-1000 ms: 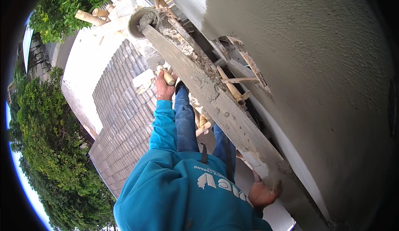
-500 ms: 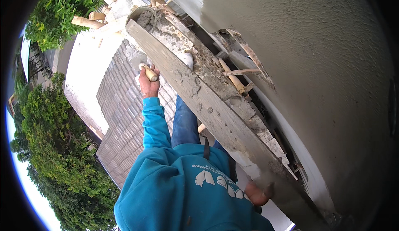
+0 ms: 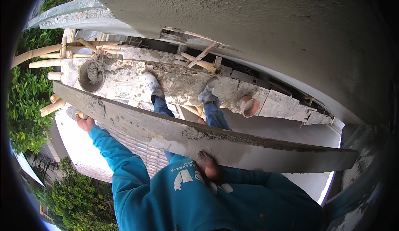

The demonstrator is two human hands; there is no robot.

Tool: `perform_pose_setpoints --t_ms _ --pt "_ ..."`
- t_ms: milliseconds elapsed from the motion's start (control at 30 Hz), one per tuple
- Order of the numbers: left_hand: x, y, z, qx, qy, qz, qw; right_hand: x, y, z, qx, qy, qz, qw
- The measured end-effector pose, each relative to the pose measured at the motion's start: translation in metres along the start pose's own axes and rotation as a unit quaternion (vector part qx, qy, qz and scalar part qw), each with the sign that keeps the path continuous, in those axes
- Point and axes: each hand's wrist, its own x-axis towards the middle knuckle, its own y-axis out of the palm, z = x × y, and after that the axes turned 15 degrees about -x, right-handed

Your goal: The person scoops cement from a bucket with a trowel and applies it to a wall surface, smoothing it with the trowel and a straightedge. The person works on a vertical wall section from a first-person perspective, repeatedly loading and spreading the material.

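A long grey mortar-smeared straightedge board (image 3: 137,123) stretches across the view in front of my body, tilted down to the right. My right hand (image 3: 211,168) is closed around its lower edge near the middle, close to my chest. At the board's left end my left hand (image 3: 86,125) is closed on a trowel by its wooden handle (image 3: 82,115). The trowel's blade shows only in part there. Whether the left hand also touches the board I cannot tell.
My feet stand on a mortar-covered scaffold plank (image 3: 183,81). On it are a bucket of mortar (image 3: 92,75) and a reddish bucket (image 3: 249,106). Bamboo poles (image 3: 45,64) jut out at the left. A wet plastered wall (image 3: 257,27) rises beyond; roof tiles (image 3: 143,154) lie below.
The view has turned, and the board has gone from a steep diagonal to nearly level. Both feet and the reddish bucket now show. The trowel stays in my left hand, the board in my right.
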Motion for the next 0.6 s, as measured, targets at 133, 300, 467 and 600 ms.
perform_pose_setpoints --t_ms 133,300,467,600 --pt "-0.024 0.005 -0.02 -0.015 0.011 0.0 1.0 0.014 0.011 0.03 0.015 -0.296 -0.113 0.948" --pt "-0.098 0.001 0.013 -0.09 -0.017 0.121 0.988 0.001 -0.041 0.092 -0.008 -0.198 -0.068 0.978" --pt "-0.176 -0.02 0.081 0.093 -0.012 0.052 0.994 -0.021 -0.149 0.136 0.021 -0.189 -0.039 0.981" --pt "-0.222 -0.06 0.153 0.308 0.035 -0.03 0.95 -0.025 -0.236 0.173 0.007 -0.199 -0.038 0.979"
